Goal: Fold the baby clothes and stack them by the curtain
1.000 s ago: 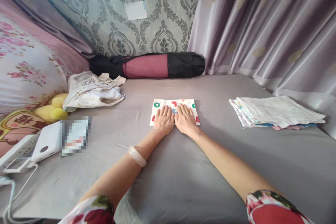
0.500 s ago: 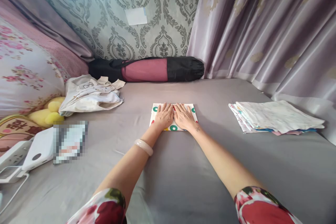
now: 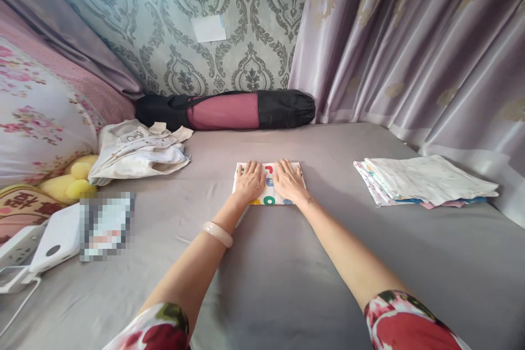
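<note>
A small folded white cloth (image 3: 268,190) with coloured shapes lies flat on the grey bed sheet (image 3: 287,273) in the middle of the view. My left hand (image 3: 248,180) rests palm down on the cloth's left half, fingers stretched out. On the right half lies my right hand (image 3: 289,180), also flat with fingers spread. A narrow strip of cloth shows between the two hands. A pale bangle (image 3: 217,233) sits on my left wrist.
A stack of folded cloths (image 3: 422,180) lies on the right near the curtain (image 3: 410,38). A crumpled white garment (image 3: 137,149) and a yellow plush toy (image 3: 68,183) are on the left. A black and pink rolled bag (image 3: 229,110) lies along the wall. A white device (image 3: 53,238) sits at the left edge.
Both hands slid apart sideways over the folded cloth, from touching at its middle to resting on its left and right halves. The view shifted slightly.
</note>
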`<state>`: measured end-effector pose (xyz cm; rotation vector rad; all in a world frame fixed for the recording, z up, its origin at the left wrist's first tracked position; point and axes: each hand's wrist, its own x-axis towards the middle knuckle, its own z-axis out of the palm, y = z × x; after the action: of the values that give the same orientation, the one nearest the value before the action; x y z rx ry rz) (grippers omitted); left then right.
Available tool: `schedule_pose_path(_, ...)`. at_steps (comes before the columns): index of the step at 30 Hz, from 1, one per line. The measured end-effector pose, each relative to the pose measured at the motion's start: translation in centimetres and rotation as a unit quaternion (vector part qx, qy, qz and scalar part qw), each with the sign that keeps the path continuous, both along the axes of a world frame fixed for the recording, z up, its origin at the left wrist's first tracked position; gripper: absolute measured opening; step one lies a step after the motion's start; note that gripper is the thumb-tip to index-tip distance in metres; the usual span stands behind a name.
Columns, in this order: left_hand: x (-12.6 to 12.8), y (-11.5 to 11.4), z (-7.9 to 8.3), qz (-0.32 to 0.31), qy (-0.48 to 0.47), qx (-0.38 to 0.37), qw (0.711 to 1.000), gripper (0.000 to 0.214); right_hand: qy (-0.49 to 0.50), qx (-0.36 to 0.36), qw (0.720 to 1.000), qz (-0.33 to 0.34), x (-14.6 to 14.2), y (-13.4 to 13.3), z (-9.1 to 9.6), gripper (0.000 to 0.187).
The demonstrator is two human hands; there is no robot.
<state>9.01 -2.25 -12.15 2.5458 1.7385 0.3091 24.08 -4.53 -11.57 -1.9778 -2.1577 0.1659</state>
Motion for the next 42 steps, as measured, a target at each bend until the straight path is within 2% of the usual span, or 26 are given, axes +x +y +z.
schedule_pose_path(3, -0.5, 0.1, -0.4, 0.023, -0.001, 0.006, 1.000, 0.054, -0.008, 0.005, 1.000, -0.030, 0.2, 0.0, -0.2, 0.057)
schedule_pose_path(8, -0.6, 0.4, -1.1, 0.031, -0.007, -0.014, 0.999, 0.055, -0.021, -0.005, 0.999, -0.035, 0.2, 0.0, -0.6, 0.058)
schedule_pose_path(15, -0.9, 0.2, -0.5, 0.028, -0.013, -0.026, 0.999, 0.055, -0.004, -0.029, 0.999, -0.034, 0.5, 0.3, -0.3, 0.058)
schedule_pose_path(20, -3.0, 0.0, -0.3, 0.072, -0.032, -0.055, 0.995, 0.059, 0.007, -0.041, 0.997, -0.069, 2.1, 0.0, -0.2, 0.060)
schedule_pose_path(23, -4.1, -0.1, -0.5, 0.073, -0.031, -0.059, 0.995, 0.060, -0.010, -0.038, 0.995, -0.089, 2.8, -0.3, -0.7, 0.060)
schedule_pose_path(28, -4.2, -0.2, -0.7, 0.077, -0.022, -0.061, 0.995, 0.059, -0.016, -0.029, 0.995, -0.089, 2.9, -0.3, -1.2, 0.058)
schedule_pose_path(32, -4.1, -0.1, -0.6, 0.072, -0.031, -0.054, 0.995, 0.058, -0.016, -0.035, 0.995, -0.089, 3.0, -0.3, -0.9, 0.056)
schedule_pose_path(37, -3.9, -1.0, 0.3, 0.068, -0.028, -0.070, 0.995, 0.057, -0.024, -0.007, 0.995, -0.092, 1.2, -1.5, 0.5, 0.055)
schedule_pose_path(42, -3.4, -3.8, 0.5, 0.042, -0.025, -0.054, 0.997, 0.059, -0.018, 0.013, 1.000, 0.021, -3.0, -3.3, 1.2, 0.057)
